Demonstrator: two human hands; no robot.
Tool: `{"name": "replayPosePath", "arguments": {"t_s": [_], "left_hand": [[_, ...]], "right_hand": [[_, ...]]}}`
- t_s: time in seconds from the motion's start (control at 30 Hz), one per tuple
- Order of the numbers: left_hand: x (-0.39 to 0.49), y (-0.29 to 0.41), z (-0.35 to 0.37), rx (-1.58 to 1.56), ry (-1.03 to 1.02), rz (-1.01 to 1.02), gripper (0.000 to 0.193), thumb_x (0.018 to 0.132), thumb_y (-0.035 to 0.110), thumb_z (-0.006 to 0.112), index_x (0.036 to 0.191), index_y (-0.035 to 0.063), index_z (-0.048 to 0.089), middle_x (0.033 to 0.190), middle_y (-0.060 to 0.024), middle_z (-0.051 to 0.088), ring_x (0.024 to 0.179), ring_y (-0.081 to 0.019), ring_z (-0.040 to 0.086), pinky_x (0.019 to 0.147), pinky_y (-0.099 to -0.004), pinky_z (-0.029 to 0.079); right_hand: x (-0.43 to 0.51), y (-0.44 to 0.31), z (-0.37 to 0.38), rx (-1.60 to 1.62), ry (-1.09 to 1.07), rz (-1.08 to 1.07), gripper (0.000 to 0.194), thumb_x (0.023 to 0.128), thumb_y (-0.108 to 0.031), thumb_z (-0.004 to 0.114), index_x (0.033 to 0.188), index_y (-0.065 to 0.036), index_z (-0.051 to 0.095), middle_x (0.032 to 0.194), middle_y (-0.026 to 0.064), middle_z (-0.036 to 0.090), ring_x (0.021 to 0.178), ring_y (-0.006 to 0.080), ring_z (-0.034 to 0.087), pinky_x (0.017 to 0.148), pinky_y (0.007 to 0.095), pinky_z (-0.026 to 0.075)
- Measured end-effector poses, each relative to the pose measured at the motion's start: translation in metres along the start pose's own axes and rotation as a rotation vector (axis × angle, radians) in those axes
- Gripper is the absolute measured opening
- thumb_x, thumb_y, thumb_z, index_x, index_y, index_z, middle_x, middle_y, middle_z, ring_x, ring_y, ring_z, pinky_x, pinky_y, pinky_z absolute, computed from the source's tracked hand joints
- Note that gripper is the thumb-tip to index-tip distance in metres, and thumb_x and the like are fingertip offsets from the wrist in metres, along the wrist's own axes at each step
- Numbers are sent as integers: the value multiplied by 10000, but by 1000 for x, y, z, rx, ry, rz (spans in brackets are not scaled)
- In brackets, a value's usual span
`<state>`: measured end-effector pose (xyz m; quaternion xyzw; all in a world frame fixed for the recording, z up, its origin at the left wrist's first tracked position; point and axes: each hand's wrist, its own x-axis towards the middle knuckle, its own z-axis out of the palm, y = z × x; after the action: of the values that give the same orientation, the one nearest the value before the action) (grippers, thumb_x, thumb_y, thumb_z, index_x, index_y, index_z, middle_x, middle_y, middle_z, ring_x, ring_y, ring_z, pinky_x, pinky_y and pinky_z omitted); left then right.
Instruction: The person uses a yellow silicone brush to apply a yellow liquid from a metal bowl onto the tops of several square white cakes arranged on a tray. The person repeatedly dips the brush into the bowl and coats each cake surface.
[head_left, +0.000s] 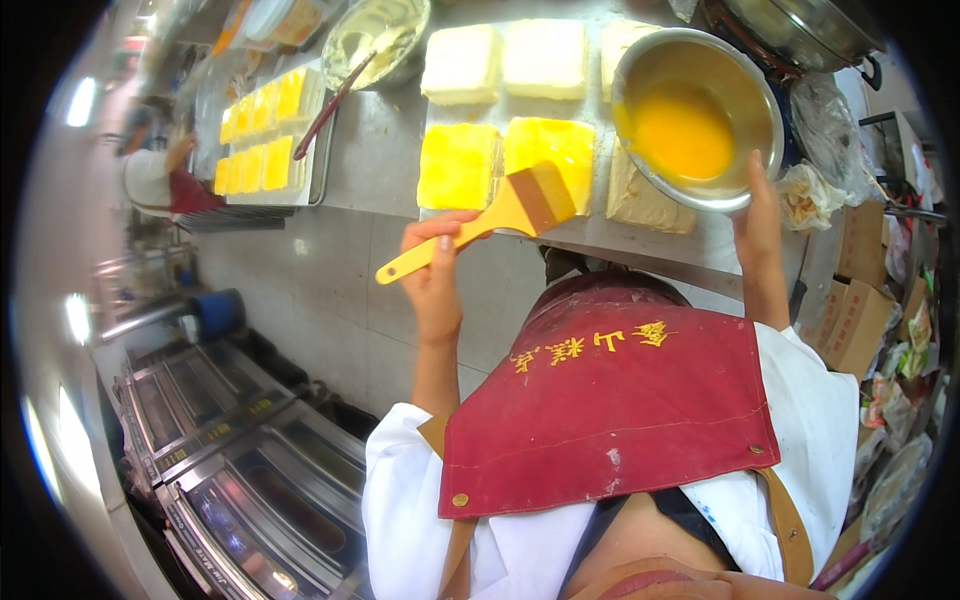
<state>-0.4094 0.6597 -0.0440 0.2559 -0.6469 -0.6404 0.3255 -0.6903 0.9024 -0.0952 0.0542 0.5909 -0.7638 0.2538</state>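
Note:
My left hand (433, 266) grips the yellow handle of a wide flat brush (487, 221). Its bristles overlap the front edge of a yellow-coated square block (551, 146); whether they touch it, I cannot tell. Beside it lies another glossy yellow-coated block (457, 166). My right hand (761, 210) holds up a metal bowl (690, 52), tilted, with orange-yellow liquid (684, 131) inside. Below the bowl shows a tan, uncoated block (649, 195), partly hidden. Pale blocks (544, 60) form the back row on the tray.
Further left, a tray (319, 180) bears several yellow-topped pieces. A bowl of cream-coloured paste (375, 37) stands behind, with a dark red handle (334, 105) jutting out. A pot (806, 30) and plastic bag (829, 135) are at right. Ovens (262, 495) line the left; a co-worker (154, 176) stands beyond.

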Motion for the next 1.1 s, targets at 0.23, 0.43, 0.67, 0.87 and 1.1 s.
{"name": "replayPosePath", "arguments": {"t_s": [0.23, 0.43, 0.67, 0.87, 1.1], "left_hand": [[1, -40, -14, 235, -114, 100, 99, 1026, 58, 491, 1058, 13, 573, 1141, -178, 661, 1078, -256, 652, 965, -405, 548], [1, -15, -58, 236, 34, 104, 114, 1007, 41, 498, 1053, 32, 602, 1144, -139, 672, 1071, -206, 638, 994, -355, 502], [1, -27, -43, 132, -41, -6, 112, 1014, 44, 494, 1062, 30, 594, 1143, -152, 665, 1078, -222, 636, 1003, -371, 502], [-1, -12, -61, 215, 78, 86, 107, 1028, 79, 489, 1063, 13, 566, 1141, -189, 654, 1040, -264, 666, 954, -425, 568], [25, 38, -11, 22, 60, 272, 105, 1031, 98, 485, 1068, 10, 530, 1153, -217, 637, 1037, -310, 684, 909, -448, 609]], "right_hand": [[0, 0, 4, -25, -21, -1, 500, 1040, -433, 531, 1303, -9, 572, 1152, 100, 703, 999, 164, 720, 810, 307, 598], [-2, -3, 1, -32, -30, 15, 484, 1041, -432, 532, 1276, -13, 592, 1140, 97, 711, 989, 156, 722, 815, 304, 590], [1, -3, 5, -2, -30, 17, 473, 1043, -416, 536, 1281, -11, 590, 1142, 91, 710, 977, 153, 724, 804, 301, 593], [-1, -2, 4, -14, -31, 14, 486, 1040, -416, 540, 1308, -11, 570, 1150, 104, 700, 973, 164, 722, 790, 306, 599], [-7, 4, 24, -157, -79, 42, 604, 1011, -481, 560, 1359, 12, 517, 1182, 131, 668, 1029, 209, 697, 805, 344, 596]]}}
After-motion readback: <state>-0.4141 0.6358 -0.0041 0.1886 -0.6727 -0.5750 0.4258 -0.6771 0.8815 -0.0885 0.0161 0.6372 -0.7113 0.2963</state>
